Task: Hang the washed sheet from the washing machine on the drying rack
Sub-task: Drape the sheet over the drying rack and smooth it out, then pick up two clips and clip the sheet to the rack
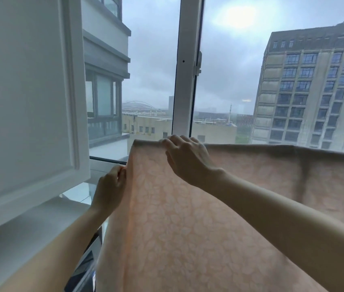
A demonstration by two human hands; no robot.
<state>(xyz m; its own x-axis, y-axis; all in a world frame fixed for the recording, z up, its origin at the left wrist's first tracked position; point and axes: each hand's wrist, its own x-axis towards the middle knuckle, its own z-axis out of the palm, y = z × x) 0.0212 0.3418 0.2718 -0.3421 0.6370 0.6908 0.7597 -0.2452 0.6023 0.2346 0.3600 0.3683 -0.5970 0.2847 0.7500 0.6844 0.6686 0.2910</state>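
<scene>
A pale pink sheet (188, 224) with a leaf pattern hangs in front of me, folded over a horizontal line that runs from centre to the right edge. The rack's bar itself is hidden under the fabric. My left hand (110, 188) pinches the sheet's left side edge, a little below the top fold. My right hand (184, 157) lies on the top fold near the left corner, fingers curled over the fabric.
A white cabinet door (25, 98) stands open close on the left, its lower corner near my left hand. Behind the sheet is a large window with a white frame post (184, 81). A dark object (86, 264) sits low, left of the sheet.
</scene>
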